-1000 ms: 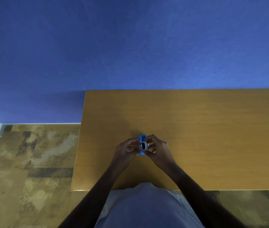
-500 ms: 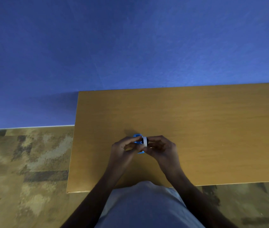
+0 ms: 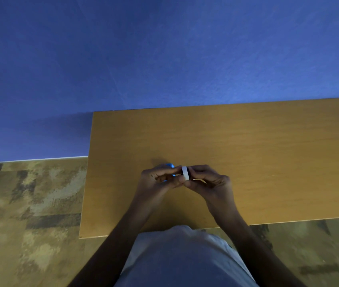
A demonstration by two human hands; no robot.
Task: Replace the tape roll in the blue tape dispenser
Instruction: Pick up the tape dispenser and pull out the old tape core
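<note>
Above the wooden table [image 3: 247,146] both of my hands are held close together. My left hand [image 3: 158,179] is closed around the small blue tape dispenser [image 3: 170,165]; only slivers of blue show between its fingers. My right hand [image 3: 208,181] pinches the white tape roll [image 3: 185,172], which stands on edge just to the right of the dispenser. Whether roll and dispenser touch is hidden by the fingers.
The table's left edge [image 3: 86,183] and near edge [image 3: 288,221] border a patterned brown carpet [image 3: 29,204]. A blue wall [image 3: 164,48] rises behind the table. My light shirt [image 3: 181,257] fills the bottom middle.
The white roll has come sideways out of the blue dispenser, to its right. The dispenser has gone deeper into my left hand. The view has shifted so the table sits further right.
</note>
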